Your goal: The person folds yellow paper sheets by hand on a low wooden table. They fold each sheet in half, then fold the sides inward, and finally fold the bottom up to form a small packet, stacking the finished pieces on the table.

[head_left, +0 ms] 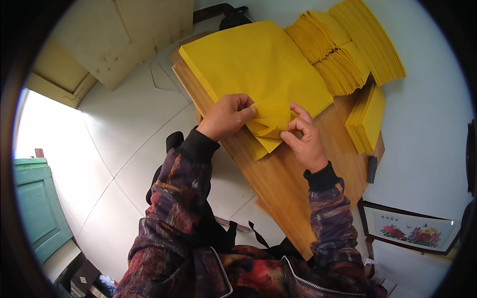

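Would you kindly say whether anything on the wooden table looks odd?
Some thin yellow material looks bunched between the left hand and right hand, unlike the flatter, broad yellow stack behind; nothing seems spilled.

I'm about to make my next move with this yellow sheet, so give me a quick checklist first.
1. Left hand on the yellow sheet: ok, pinching it.
2. Right hand on the sheet: ok, pinching it too.
3. Sheet flat between the hands: not ok, bunched in folds.
4. Only one layer gripped: cannot tell.
5. Broad yellow stack resting on the wooden table: ok.
6. Pleated yellow bundle apart from both hands: ok.
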`<move>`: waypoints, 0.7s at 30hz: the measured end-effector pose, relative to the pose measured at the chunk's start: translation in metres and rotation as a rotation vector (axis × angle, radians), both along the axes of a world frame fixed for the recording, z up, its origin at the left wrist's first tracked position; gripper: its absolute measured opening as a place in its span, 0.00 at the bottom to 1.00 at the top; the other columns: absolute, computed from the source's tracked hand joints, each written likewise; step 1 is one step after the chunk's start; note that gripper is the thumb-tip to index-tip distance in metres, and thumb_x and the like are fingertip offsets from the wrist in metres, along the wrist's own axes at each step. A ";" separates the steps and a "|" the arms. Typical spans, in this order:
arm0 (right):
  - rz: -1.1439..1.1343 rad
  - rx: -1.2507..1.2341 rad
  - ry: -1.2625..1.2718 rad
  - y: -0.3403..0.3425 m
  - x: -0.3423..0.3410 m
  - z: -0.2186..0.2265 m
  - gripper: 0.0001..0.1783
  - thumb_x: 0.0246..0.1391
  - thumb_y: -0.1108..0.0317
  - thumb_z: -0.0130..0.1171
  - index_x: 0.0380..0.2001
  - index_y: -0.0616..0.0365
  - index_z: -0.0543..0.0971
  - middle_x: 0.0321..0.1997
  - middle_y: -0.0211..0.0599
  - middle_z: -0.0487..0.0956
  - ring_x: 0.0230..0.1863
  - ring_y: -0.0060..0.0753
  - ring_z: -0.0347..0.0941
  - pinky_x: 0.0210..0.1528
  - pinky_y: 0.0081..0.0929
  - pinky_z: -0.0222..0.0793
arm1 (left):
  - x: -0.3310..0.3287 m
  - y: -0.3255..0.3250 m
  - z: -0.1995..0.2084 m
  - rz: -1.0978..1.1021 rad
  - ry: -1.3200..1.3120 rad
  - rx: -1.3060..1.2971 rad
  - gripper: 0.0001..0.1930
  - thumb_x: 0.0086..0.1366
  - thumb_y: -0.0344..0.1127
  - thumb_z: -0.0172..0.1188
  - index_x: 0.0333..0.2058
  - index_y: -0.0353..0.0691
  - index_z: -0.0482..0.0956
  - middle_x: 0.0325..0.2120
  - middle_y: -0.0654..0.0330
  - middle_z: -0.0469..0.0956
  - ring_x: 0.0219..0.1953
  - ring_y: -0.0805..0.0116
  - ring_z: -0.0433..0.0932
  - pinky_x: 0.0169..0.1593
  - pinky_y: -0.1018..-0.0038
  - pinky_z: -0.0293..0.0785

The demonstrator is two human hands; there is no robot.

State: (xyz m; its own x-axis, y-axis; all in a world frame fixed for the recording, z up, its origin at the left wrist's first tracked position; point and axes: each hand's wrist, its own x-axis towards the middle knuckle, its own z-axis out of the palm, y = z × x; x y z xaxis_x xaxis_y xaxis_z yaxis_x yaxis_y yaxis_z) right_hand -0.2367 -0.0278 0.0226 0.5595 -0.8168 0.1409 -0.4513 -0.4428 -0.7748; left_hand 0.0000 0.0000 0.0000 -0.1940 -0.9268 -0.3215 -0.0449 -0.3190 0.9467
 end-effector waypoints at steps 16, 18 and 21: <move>-0.216 -0.343 -0.009 0.029 0.016 0.009 0.18 0.42 0.76 0.65 0.40 0.58 0.76 0.61 0.45 0.65 0.62 0.50 0.57 0.61 0.36 0.58 | -0.008 0.001 -0.004 0.129 0.000 -0.112 0.10 0.61 0.34 0.57 0.36 0.32 0.77 0.23 0.65 0.75 0.20 0.78 0.71 0.25 0.79 0.69; -0.170 -0.390 0.035 0.030 0.015 0.007 0.17 0.41 0.76 0.65 0.39 0.57 0.77 0.61 0.45 0.64 0.64 0.52 0.55 0.62 0.38 0.56 | -0.008 0.001 -0.003 0.142 -0.014 -0.132 0.10 0.61 0.33 0.57 0.35 0.32 0.77 0.21 0.64 0.75 0.18 0.76 0.71 0.24 0.78 0.69; -0.060 -0.427 0.160 0.027 0.009 0.003 0.13 0.40 0.76 0.65 0.34 0.56 0.79 0.62 0.44 0.64 0.64 0.51 0.55 0.62 0.38 0.57 | -0.007 0.002 -0.001 0.119 -0.047 -0.117 0.10 0.62 0.35 0.56 0.36 0.32 0.77 0.23 0.65 0.75 0.20 0.77 0.71 0.25 0.79 0.69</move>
State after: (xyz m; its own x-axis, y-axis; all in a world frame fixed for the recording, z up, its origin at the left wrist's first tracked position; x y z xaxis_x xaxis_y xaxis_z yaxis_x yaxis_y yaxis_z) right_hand -0.2277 -0.0010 0.0251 0.5554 -0.7358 0.3876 -0.5846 -0.6769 -0.4473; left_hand -0.0070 0.0023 -0.0011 -0.0676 -0.9739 -0.2165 -0.0582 -0.2127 0.9754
